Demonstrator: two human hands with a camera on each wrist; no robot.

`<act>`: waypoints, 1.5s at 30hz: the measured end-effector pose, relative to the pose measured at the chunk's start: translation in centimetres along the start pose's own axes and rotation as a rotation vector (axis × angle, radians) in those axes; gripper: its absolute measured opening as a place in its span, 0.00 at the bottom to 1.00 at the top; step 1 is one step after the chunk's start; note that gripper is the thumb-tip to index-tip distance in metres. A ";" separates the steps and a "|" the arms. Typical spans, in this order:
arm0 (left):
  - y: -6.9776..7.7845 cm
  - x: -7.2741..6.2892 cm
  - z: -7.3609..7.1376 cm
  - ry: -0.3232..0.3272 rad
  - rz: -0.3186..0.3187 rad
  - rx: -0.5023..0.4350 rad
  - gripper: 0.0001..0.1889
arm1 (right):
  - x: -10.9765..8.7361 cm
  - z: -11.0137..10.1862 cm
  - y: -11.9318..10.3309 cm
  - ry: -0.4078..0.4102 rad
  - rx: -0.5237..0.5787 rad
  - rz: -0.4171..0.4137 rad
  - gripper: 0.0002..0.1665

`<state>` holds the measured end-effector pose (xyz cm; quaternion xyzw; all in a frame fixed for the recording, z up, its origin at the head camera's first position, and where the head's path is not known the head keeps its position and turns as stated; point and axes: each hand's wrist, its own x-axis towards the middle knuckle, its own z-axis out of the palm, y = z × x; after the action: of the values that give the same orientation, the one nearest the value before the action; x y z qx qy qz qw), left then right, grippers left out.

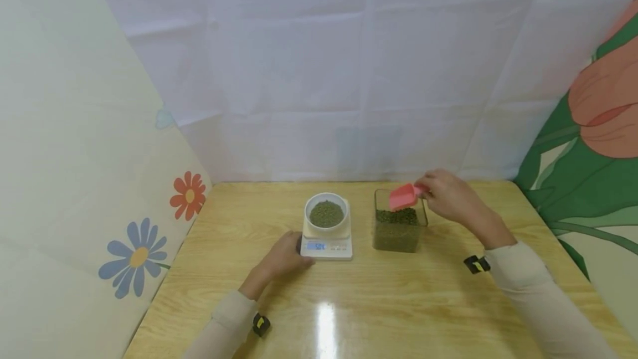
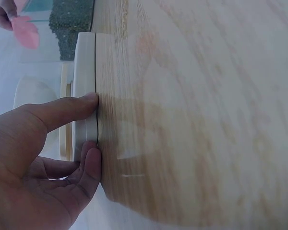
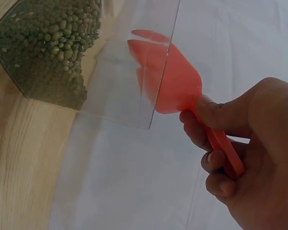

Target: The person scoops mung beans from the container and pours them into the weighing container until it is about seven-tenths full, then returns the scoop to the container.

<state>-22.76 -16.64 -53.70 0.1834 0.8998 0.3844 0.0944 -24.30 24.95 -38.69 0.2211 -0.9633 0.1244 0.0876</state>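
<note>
My left hand (image 1: 286,254) grips the left side of a white digital scale (image 1: 326,235), with thumb and fingers against its edge in the left wrist view. On the scale stands a white bowl (image 1: 326,196) holding green mung beans (image 1: 326,214). Its blue display is lit; the digits are too small to read surely. To the right stands a clear square container (image 1: 395,241), partly filled with mung beans (image 3: 62,38). My right hand (image 1: 448,195) holds a red scoop (image 1: 402,198) by its handle, its bowl tilted over the container's opening. Whether beans lie in the scoop is hidden.
Both things stand on a wood-grain table (image 1: 299,303), near its back edge. A white cloth (image 1: 299,71) hangs behind it. Flower-printed sheets (image 1: 65,154) flank the table on both sides.
</note>
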 end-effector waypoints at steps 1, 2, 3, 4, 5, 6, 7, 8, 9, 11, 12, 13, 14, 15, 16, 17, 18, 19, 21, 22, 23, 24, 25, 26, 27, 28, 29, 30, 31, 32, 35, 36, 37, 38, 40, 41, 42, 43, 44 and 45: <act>0.0 0.0 0.0 0.001 0.002 0.006 0.25 | 0.0 0.1 -0.1 0.001 -0.008 -0.004 0.13; 0.0 0.1 0.0 0.000 0.004 0.007 0.25 | 0.0 0.2 -0.1 0.002 -0.015 -0.009 0.13; 0.0 0.1 0.0 -0.001 0.007 0.010 0.24 | 0.0 0.3 -0.1 0.003 -0.022 -0.013 0.13; 0.0 0.1 0.1 -0.002 0.009 0.012 0.24 | 0.0 0.4 -0.2 0.002 -0.028 -0.017 0.12; -0.1 0.1 0.1 -0.004 0.012 0.011 0.24 | 0.0 0.6 -0.2 0.000 -0.030 -0.017 0.12; -0.1 0.2 0.1 -0.004 0.012 0.010 0.24 | 0.0 0.7 -0.3 -0.004 -0.032 -0.019 0.12; -0.1 0.2 0.1 -0.005 0.015 0.010 0.24 | 0.1 0.9 -0.3 -0.008 -0.034 -0.021 0.12; -0.1 0.2 0.1 -0.007 0.015 0.008 0.24 | 0.1 1.1 -0.3 -0.013 -0.036 -0.024 0.11; -0.1 0.1 0.1 -0.006 0.016 0.006 0.24 | 0.1 1.2 -0.3 -0.016 -0.040 -0.026 0.11; 0.0 0.1 0.0 -0.005 0.022 0.003 0.24 | 0.2 1.5 -0.3 -0.017 -0.052 -0.036 0.10; 0.1 0.1 0.0 -0.005 0.024 0.002 0.24 | 0.2 1.6 -0.3 -0.015 -0.056 -0.042 0.09; 0.1 0.1 0.0 -0.005 0.027 0.002 0.24 | 0.2 1.7 -0.4 -0.012 -0.061 -0.048 0.09; 0.1 0.1 0.0 -0.002 0.027 0.005 0.24 | 0.2 1.8 -0.4 -0.011 -0.064 -0.053 0.09; 0.2 0.1 0.0 -0.002 0.029 0.006 0.24 | 0.3 1.9 -0.4 -0.010 -0.067 -0.055 0.09; 0.2 0.1 0.0 -0.001 0.031 0.006 0.24 | 0.3 2.0 -0.5 -0.010 -0.068 -0.057 0.09; 0.2 0.1 -0.1 0.000 0.029 0.005 0.24 | 0.3 2.1 -0.5 -0.010 -0.069 -0.057 0.09; 0.3 0.1 -0.1 0.001 0.027 0.007 0.24 | 0.3 2.2 -0.5 -0.011 -0.067 -0.058 0.09; 0.3 0.1 -0.1 0.002 0.024 0.010 0.24 | 0.3 2.3 -0.6 -0.012 -0.070 -0.059 0.08; 0.4 0.1 -0.2 0.003 0.021 0.011 0.24 | 0.4 2.6 -0.5 -0.018 -0.071 -0.059 0.08; 0.4 0.1 -0.2 0.003 0.020 0.014 0.24 | 0.4 2.7 -0.5 -0.019 -0.073 -0.059 0.09; 0.5 0.1 -0.2 0.002 0.018 0.015 0.24 | 0.4 2.8 -0.5 -0.020 -0.072 -0.058 0.10; 0.5 0.0 -0.2 0.001 0.018 0.015 0.25 | 0.4 2.9 -0.5 -0.022 -0.071 -0.056 0.10; 0.5 0.0 -0.2 0.000 0.017 0.014 0.25 | 0.4 3.0 -0.6 -0.024 -0.072 -0.054 0.11; 0.5 0.0 -0.2 -0.001 0.016 0.014 0.25 | 0.4 3.1 -0.6 -0.024 -0.072 -0.052 0.11; 0.5 0.0 -0.2 -0.001 0.014 0.013 0.25 | 0.4 3.2 -0.7 -0.024 -0.071 -0.051 0.11; 0.5 0.0 -0.2 -0.001 0.012 0.011 0.25 | 0.5 3.2 -0.8 -0.022 -0.073 -0.052 0.11; 0.5 0.0 -0.2 -0.001 0.008 0.009 0.25 | 0.5 3.3 -0.8 -0.022 -0.074 -0.052 0.11; 0.4 0.0 -0.2 -0.001 0.007 0.010 0.25 | 0.6 3.3 -0.9 -0.023 -0.077 -0.053 0.11; 0.4 0.0 -0.2 0.000 0.007 0.013 0.25 | 0.6 3.4 -0.9 -0.021 -0.080 -0.055 0.10; 0.4 0.0 -0.2 0.000 0.006 0.015 0.25 | 0.7 3.4 -1.0 -0.021 -0.083 -0.056 0.09; 0.4 -0.1 -0.2 0.000 0.007 0.020 0.25 | 0.9 3.6 -1.1 -0.024 -0.091 -0.057 0.08; 0.4 -0.1 -0.2 -0.001 0.008 0.021 0.25 | 0.9 3.6 -1.2 -0.024 -0.093 -0.056 0.07; 0.4 -0.1 -0.2 -0.001 0.008 0.021 0.25 | 1.0 3.7 -1.2 -0.023 -0.094 -0.056 0.08; 0.4 -0.1 -0.2 -0.002 0.009 0.019 0.24 | 1.0 3.8 -1.3 -0.025 -0.093 -0.057 0.08; 0.4 -0.1 -0.2 -0.003 0.010 0.018 0.24 | 1.1 3.9 -1.4 -0.023 -0.087 -0.061 0.10; 0.4 -0.1 -0.1 -0.004 0.012 0.017 0.24 | 1.2 4.0 -1.4 -0.020 -0.083 -0.064 0.11; 0.4 -0.1 -0.1 -0.006 0.015 0.015 0.24 | 1.2 4.1 -1.5 -0.018 -0.080 -0.067 0.11; 0.4 -0.1 -0.1 -0.008 0.018 0.015 0.23 | 1.2 4.2 -1.5 -0.016 -0.077 -0.068 0.11; 0.4 -0.1 -0.1 -0.011 0.021 0.013 0.23 | 1.2 4.3 -1.5 -0.013 -0.076 -0.070 0.11; 0.3 0.0 -0.1 -0.012 0.022 0.014 0.24 | 1.3 4.4 -1.6 -0.010 -0.075 -0.074 0.10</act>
<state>-22.67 -16.53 -53.37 0.1963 0.8999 0.3779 0.0940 -25.22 21.86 -42.26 0.2538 -0.9589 0.0838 0.0956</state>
